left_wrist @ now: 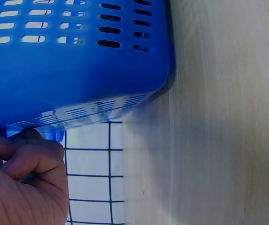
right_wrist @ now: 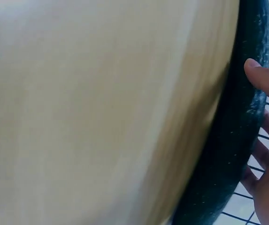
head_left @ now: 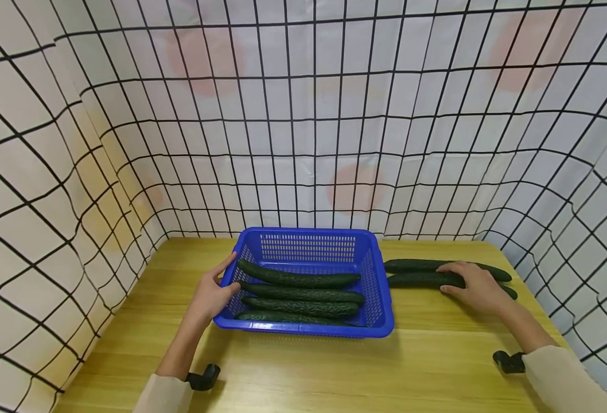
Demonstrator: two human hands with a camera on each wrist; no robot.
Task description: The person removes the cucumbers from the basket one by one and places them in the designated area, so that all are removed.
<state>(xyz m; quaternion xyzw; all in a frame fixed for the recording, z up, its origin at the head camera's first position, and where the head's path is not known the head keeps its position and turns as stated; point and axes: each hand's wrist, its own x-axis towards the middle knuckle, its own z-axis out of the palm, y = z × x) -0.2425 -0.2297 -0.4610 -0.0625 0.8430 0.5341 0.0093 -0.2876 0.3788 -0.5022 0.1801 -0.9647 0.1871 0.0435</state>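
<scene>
A blue plastic basket (head_left: 303,328) with slotted walls stands mid-table, several dark green cucumbers (head_left: 303,294) lying lengthwise inside it. My left hand (head_left: 213,295) grips its left rim, and curled fingers (left_wrist: 42,157) show at the rim in the left wrist view. To the right of the basket, two cucumbers lie side by side on the table, a back one (head_left: 417,265) and a front one (head_left: 422,280). My right hand (head_left: 474,285) holds the front cucumber from above, thumb on its near side and fingers over its far side; the hand hides part of it.
The wooden table (head_left: 303,376) reaches back to a white wall covering behind black wire grid (head_left: 314,137), which also encloses the left and right sides. A black wrist mount (head_left: 204,377) sits at the left wrist, another mount (head_left: 509,362) at the right wrist.
</scene>
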